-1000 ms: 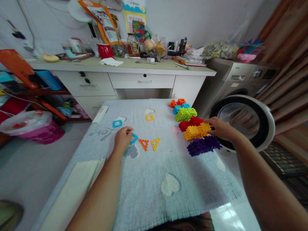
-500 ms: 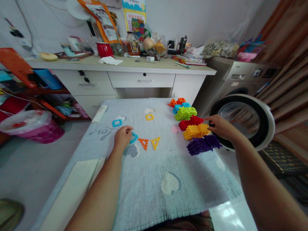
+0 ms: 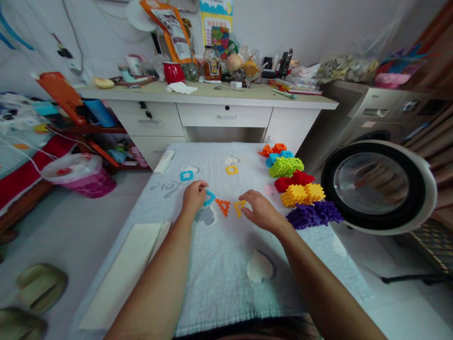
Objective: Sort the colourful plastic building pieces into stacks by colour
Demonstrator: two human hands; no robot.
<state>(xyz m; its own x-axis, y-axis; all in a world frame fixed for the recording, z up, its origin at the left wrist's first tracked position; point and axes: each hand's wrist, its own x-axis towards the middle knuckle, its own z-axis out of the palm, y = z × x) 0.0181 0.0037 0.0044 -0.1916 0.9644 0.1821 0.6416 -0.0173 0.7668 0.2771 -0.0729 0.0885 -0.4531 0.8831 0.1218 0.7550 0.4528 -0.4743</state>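
Note:
My left hand (image 3: 194,198) is over the cloth with its fingers curled together; anything between the fingertips is hidden. It is close beside a blue ring of toothed plastic building pieces (image 3: 211,198), covering part of its left side. To the right lie an orange triangle of the same pieces (image 3: 223,206) and a yellow triangle (image 3: 239,208). My right hand (image 3: 261,210) reaches over the yellow triangle's right side, thumb and fingers apart. Whether it touches the triangle I cannot tell. Farther back are a blue square (image 3: 186,175) and a yellow square (image 3: 231,170).
Stacked toothed pieces line the table's right side: purple (image 3: 313,215), yellow (image 3: 302,194), red (image 3: 294,180), green (image 3: 286,166), blue and orange. A white box (image 3: 123,274) lies front left. Behind stands a cluttered counter (image 3: 212,97); a washing machine's open door (image 3: 378,186) is at right.
My right hand has moved left from the red and yellow stacks to the yellow triangle. My left hand stays beside the blue ring. The view has shifted left.

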